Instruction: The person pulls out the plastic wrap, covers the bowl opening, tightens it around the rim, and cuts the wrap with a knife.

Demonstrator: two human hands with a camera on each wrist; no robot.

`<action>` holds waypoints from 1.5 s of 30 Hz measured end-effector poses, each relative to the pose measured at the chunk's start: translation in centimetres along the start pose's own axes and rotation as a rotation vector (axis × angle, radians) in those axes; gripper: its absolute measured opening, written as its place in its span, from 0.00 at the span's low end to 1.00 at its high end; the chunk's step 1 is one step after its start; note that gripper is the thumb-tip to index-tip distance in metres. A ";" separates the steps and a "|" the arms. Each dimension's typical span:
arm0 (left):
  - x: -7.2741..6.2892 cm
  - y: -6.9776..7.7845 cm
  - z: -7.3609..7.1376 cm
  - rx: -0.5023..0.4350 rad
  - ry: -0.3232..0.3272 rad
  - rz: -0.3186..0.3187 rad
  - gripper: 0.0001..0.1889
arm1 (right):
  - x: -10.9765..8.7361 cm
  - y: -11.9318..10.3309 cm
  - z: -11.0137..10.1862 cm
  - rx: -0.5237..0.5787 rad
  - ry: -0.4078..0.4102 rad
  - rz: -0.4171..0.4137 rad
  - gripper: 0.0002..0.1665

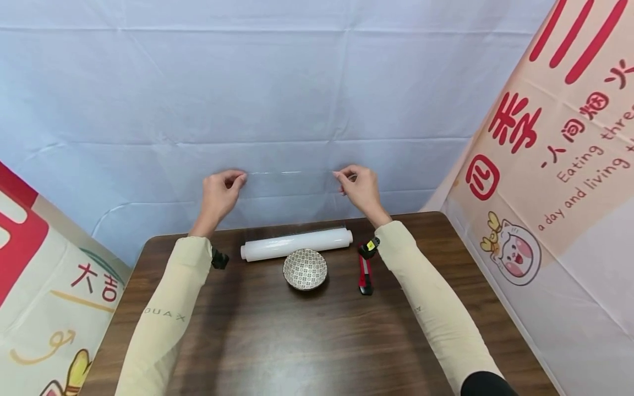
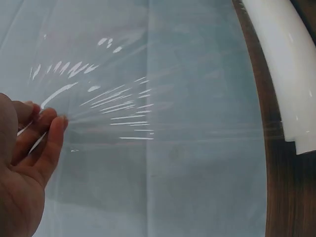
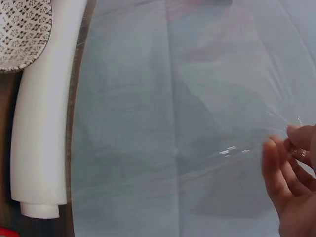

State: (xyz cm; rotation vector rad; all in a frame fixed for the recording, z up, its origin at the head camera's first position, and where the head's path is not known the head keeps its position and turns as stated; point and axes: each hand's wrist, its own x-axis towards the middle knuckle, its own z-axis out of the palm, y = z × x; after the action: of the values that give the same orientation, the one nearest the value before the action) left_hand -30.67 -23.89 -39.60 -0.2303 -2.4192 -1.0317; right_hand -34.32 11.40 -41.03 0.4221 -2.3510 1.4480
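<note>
By the far edge of the tabletop (image 1: 297, 341), left hand (image 1: 220, 193) and right hand (image 1: 361, 190) pinch film (image 1: 289, 190), probably flimsy, best held cornerwise

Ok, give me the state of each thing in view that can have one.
Left hand: pinching the film's edge.
Right hand: pinching the same edge further along.
Clear film: stretched between the hands, running back to the roll.
Film roll: lying on its side, partly unwound.
Patterned bowl: open side up, nothing visible inside.
Red cutter: lying flat, unheld; blade state unclear.
</note>
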 end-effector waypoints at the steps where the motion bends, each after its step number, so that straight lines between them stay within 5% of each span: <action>1: 0.0 0.1 -0.2 -0.003 -0.009 -0.012 0.14 | 0.1 -0.1 -0.2 0.024 -0.023 0.013 0.15; 5: 0.3 0.5 -0.7 0.004 -0.030 -0.043 0.14 | 0.4 -0.7 -0.6 0.076 -0.066 0.063 0.16; 11: 1.3 1.0 -0.7 0.014 -0.012 -0.065 0.14 | 0.9 -1.5 -0.4 0.045 -0.011 0.094 0.16; 19: 3.2 2.7 -1.6 0.004 0.115 0.032 0.12 | 1.4 -2.5 -0.2 0.039 0.141 -0.035 0.12; 26: 2.9 3.1 -2.4 -0.021 0.104 0.016 0.13 | 1.8 -3.1 -0.7 0.049 0.162 -0.061 0.11; 45: 1.2 3.3 -3.4 -0.032 0.045 -0.026 0.13 | 1.3 -3.2 -1.0 -0.006 0.065 -0.071 0.12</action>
State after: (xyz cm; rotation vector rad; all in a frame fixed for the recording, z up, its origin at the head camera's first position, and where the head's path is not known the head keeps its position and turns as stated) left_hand -29.33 -24.05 -34.91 -0.1843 -2.3725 -1.0763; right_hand -34.00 10.82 -37.44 0.4461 -2.2653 1.4012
